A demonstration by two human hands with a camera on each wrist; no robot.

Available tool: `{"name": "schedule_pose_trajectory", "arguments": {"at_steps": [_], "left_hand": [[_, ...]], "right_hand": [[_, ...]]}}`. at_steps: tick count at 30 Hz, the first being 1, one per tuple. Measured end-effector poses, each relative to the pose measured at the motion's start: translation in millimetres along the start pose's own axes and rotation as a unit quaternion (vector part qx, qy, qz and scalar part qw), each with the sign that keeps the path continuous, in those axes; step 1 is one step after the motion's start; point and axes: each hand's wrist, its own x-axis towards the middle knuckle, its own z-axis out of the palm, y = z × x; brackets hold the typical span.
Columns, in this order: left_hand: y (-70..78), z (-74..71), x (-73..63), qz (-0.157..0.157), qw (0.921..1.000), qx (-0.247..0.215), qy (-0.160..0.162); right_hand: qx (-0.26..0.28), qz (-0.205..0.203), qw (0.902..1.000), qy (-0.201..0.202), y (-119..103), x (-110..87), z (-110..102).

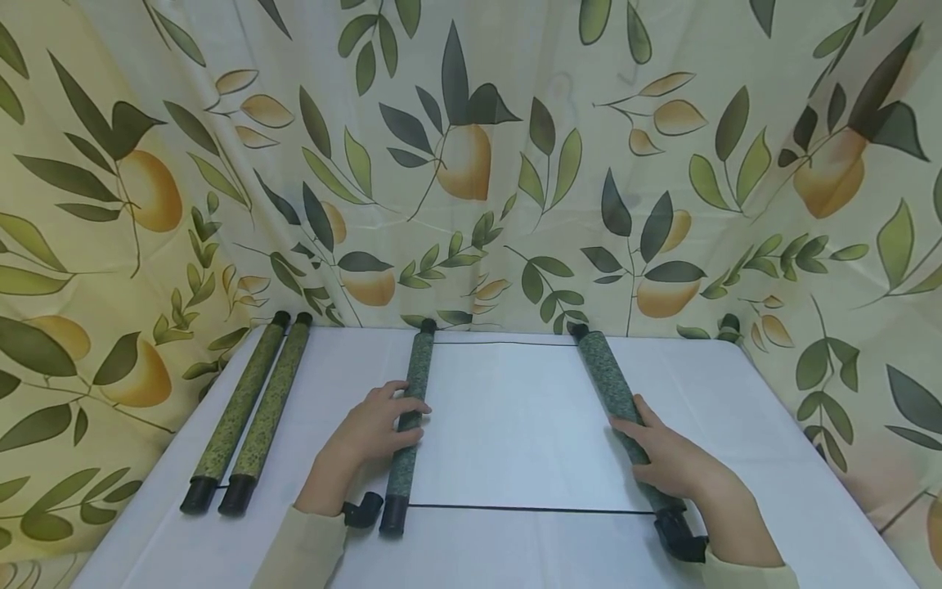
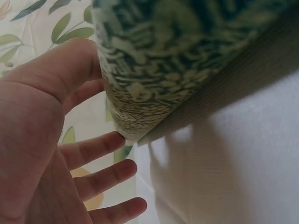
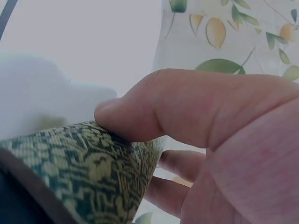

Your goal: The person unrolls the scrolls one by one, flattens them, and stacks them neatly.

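Observation:
A scroll lies partly unrolled, its white sheet [image 1: 515,425] stretched between two patterned dark-green rolls with black end knobs. Thumb and fingers of my left hand [image 1: 377,424] hold the left roll [image 1: 420,368] around its middle. In the left wrist view, the lower fingers [image 2: 110,175] reach past the roll's edge. My right hand [image 1: 680,460] grips the right roll [image 1: 605,372], which slants toward the near right. The right wrist view has the thumb [image 3: 135,112] pressed on the roll's patterned fabric, other fingers partly hidden behind it.
Two more green rolls [image 1: 243,401] with black ends lie side by side on the left of the white-covered table [image 1: 743,425]. A leaf-and-fruit patterned curtain [image 1: 471,270] hangs behind and along the sides. A dark wrist device [image 1: 363,510] sits close beside the left roll.

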Motion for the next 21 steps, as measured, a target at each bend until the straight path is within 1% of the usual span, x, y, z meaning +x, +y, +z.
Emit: {"name": "schedule_pose_trajectory", "arguments": {"at_steps": [7,13,16,21], "left_hand": [[1.2,-6.4,-2.7,0.001,1.0000,-0.002,-0.004],[0.1,-8.6,-3.9,-0.015,0.9996,-0.019,-0.015],[-1.5,-8.5,-3.7,-0.019,0.9996,-0.012,-0.017],[-4.4,-8.6,-4.1,-0.017,0.9996,0.001,-0.020]], "right_hand": [[0.009,-0.010,0.9999,0.008,3.7,-0.7,1.3],[0.016,-0.004,0.9999,0.004,4.3,-1.1,1.3],[0.019,-0.004,0.9998,0.001,4.5,-1.7,0.7],[0.026,-0.005,0.9996,-0.004,4.8,-2.7,-0.3]]}}
